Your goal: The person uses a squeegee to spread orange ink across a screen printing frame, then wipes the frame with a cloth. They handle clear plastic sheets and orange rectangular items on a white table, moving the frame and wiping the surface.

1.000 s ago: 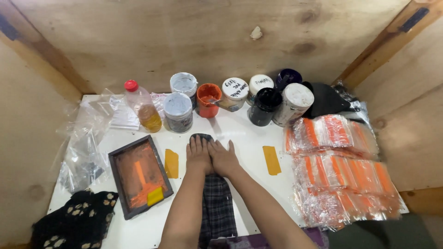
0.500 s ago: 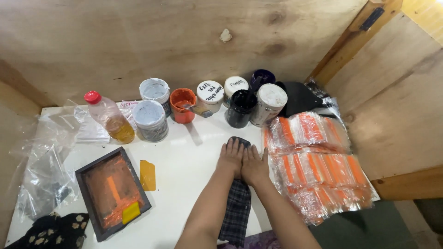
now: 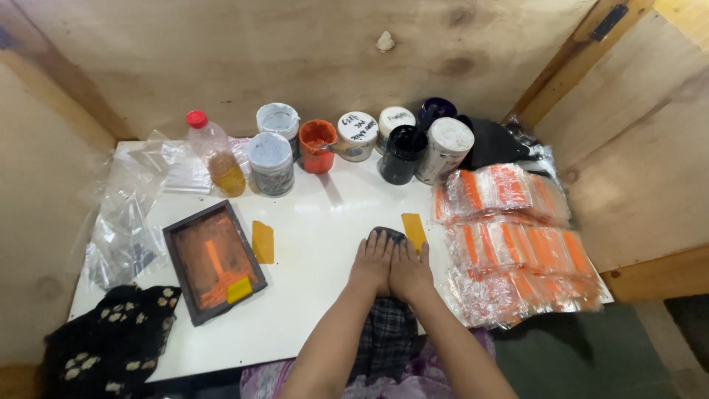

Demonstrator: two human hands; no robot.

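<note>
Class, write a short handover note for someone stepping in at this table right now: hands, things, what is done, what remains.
Left hand and right hand: flat, side by side, pressing a dark checked cloth on the white table.
A yellow scraper lies by the right fingertips, another beside the orange-stained screen frame.
Paint jars line the back; bagged orange items are stacked right.
Done or left: cannot tell.

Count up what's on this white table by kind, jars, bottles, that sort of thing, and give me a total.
Paint jars: 8
Plastic bottle: 1
Framed printing screen: 1
Yellow squeegee pieces: 2
Stacks of orange-printed clear packets: 3
Dark cloth under both hands: 1
Total: 16
</note>
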